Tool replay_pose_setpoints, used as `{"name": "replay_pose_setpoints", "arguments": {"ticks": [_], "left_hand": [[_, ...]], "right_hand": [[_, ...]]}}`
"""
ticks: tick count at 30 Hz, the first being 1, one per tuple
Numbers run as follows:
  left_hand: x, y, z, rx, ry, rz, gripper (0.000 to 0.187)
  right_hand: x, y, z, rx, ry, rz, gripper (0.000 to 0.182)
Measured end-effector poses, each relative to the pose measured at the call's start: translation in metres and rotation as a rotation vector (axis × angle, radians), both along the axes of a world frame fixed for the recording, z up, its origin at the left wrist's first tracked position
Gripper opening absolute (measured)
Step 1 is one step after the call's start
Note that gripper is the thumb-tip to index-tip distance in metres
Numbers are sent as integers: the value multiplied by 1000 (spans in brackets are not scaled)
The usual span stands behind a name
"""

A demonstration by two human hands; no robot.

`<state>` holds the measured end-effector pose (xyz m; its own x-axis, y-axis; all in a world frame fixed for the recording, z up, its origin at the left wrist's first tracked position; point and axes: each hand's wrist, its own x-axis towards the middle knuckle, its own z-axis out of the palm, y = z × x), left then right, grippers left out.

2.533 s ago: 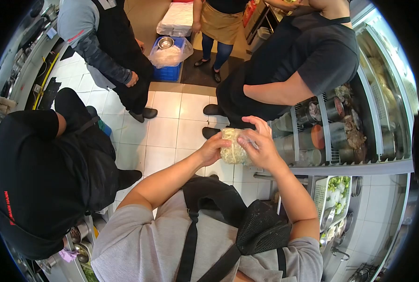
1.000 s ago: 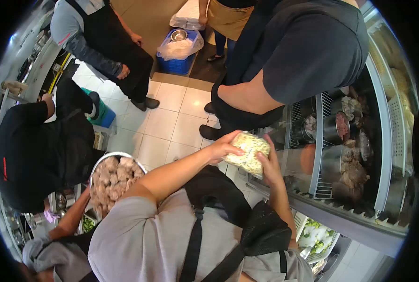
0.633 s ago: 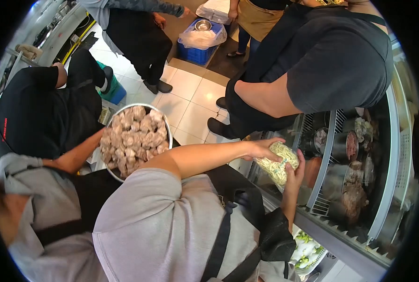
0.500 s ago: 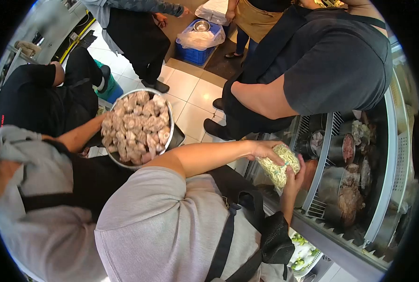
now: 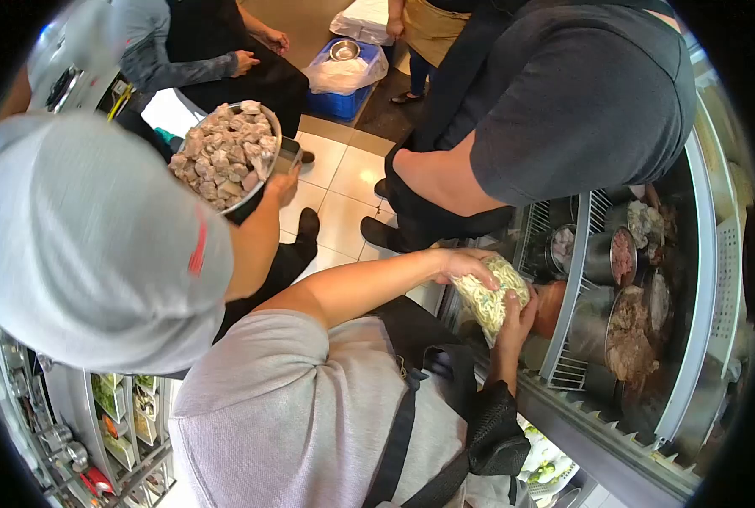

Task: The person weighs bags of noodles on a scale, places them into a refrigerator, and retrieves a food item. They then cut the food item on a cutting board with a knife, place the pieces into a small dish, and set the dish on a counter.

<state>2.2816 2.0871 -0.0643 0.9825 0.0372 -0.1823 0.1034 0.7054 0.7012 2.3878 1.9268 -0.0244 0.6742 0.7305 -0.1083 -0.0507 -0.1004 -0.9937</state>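
Observation:
A clear plastic bag of pale yellow noodles [image 5: 489,298] is held between my two hands. My left hand [image 5: 471,265] grips its upper side, fingers wrapped over the plastic. From the lower right, my right hand [image 5: 515,317] holds it, with the thumb pressed on the front. Right beside the bag stands an open chilled cabinet [image 5: 576,296] with wire racks. Inside it are metal containers, one with pinkish minced meat [image 5: 622,256] and another with brownish meat [image 5: 631,334].
At my left, a co-worker in a grey cap [image 5: 107,245] carries a basin of meat chunks [image 5: 229,157]. Another person in a dark shirt [image 5: 581,110] stands close by the cabinet. A blue crate [image 5: 337,103] with a metal bowl is farther off on the floor. Below lies a white basket of greens [image 5: 551,461].
The noodle bag and my hands have shifted slightly left, still together. The co-worker has moved the meat basin up and left, and their capped head has come into view.

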Motion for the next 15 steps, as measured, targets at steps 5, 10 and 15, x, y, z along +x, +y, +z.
{"name": "replay_pose_setpoints", "arguments": {"ticks": [5,10,15], "left_hand": [[-4,0,-6,0,-41,37,71],[-33,20,18,-189,-157,141,88],[-43,44,7,-206,-53,201,66]], "right_hand": [[4,-2,-1,63,-116,63,44],[0,6,2,85,93,8,45],[2,21,-3,214,60,3,49]]}}
